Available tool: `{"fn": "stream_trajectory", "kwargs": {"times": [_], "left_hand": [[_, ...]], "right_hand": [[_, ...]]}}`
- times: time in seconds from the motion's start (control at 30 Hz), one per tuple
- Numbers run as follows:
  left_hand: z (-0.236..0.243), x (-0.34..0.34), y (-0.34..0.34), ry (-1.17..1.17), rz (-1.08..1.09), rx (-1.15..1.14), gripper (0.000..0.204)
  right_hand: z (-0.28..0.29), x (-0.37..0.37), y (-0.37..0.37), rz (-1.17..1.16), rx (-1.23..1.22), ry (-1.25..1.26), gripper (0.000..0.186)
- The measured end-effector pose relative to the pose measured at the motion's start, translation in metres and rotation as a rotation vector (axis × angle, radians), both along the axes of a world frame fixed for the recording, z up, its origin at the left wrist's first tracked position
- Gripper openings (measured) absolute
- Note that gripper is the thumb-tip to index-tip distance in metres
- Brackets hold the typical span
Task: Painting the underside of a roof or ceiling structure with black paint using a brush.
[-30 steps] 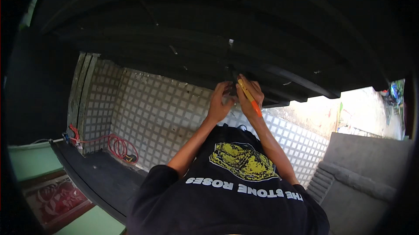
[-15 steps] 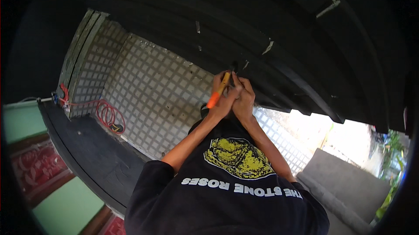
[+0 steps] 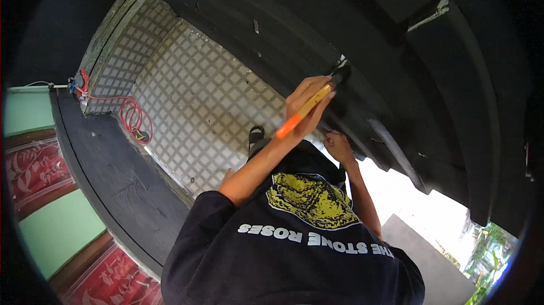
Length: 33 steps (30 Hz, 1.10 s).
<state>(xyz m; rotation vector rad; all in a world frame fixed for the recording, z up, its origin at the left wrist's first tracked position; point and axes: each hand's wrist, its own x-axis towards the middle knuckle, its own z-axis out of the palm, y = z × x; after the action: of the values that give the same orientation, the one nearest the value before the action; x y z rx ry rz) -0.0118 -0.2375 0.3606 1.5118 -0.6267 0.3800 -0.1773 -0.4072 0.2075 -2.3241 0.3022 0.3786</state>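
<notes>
One brush (image 3: 309,105), yellow-handled, orange-ended, is pointing its dark head at a black ridged panel (image 3: 374,50); left hand (image 3: 301,91) is gripping the handle; right hand (image 3: 339,146) is lying near the panel's lower edge, finger closure unclear; red hose (image 3: 135,117) is lying coiled leftward.

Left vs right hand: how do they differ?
The left hand grips a yellow-handled brush; the right hand holds no brush. The left hand is higher in the picture; the right hand is lower, near the dark ridged panel's lower edge, contact unclear. Both are bare.
</notes>
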Motion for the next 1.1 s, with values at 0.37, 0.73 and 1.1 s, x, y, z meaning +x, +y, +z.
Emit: {"fn": "stream_trajectory", "kwargs": {"times": [0.37,0.73,1.1], "left_hand": [[-0.024,-0.038,0.008,0.083,0.223,0.105,0.016],[-0.049,-0.043,0.008,0.375,0.17,0.176,0.015],[-0.048,-0.021,-0.01,-0.079,0.192,0.111,0.014]], "right_hand": [[-0.091,-0.08,-0.07,-0.077,0.075,0.078,0.039],[-0.116,-0.09,-0.092,-0.06,0.121,0.21,0.037],[-0.112,-0.085,-0.081,-0.02,0.11,0.141,0.041]]}}
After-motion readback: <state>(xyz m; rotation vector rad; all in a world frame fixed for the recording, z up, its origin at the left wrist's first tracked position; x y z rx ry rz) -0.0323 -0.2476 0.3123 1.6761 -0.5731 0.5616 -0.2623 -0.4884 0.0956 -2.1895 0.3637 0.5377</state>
